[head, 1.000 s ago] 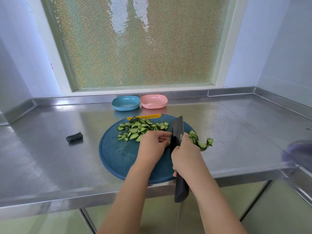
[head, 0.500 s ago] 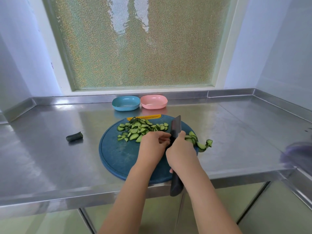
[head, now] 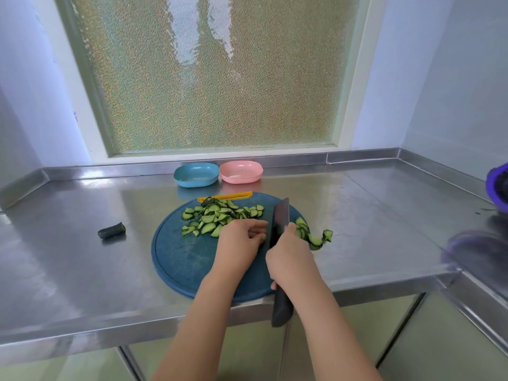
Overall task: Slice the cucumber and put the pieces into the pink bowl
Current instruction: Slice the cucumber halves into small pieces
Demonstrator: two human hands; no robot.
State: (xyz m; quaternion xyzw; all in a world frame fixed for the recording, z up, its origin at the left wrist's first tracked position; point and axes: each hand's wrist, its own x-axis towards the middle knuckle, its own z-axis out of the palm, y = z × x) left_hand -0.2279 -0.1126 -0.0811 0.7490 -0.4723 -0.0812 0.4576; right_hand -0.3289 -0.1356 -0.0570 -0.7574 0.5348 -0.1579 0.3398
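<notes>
Knife (head: 280, 219) closer to left hand (head: 241, 243); one pink bowl (head: 241, 172), one blue bowl (head: 195, 175).

Blue bowl (head: 196, 175) on steel counter (head: 82, 257); frosted window (head: 214, 78) behind.

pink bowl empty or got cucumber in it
Empty: the pink bowl shows only bare inside; cucumber slices lie on the cutting board.

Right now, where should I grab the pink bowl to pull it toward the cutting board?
Probably pinch the near-right rim of the pink bowl, coming from the front right: the blue bowl crowds its left side, and the back ledge is close behind.
</notes>
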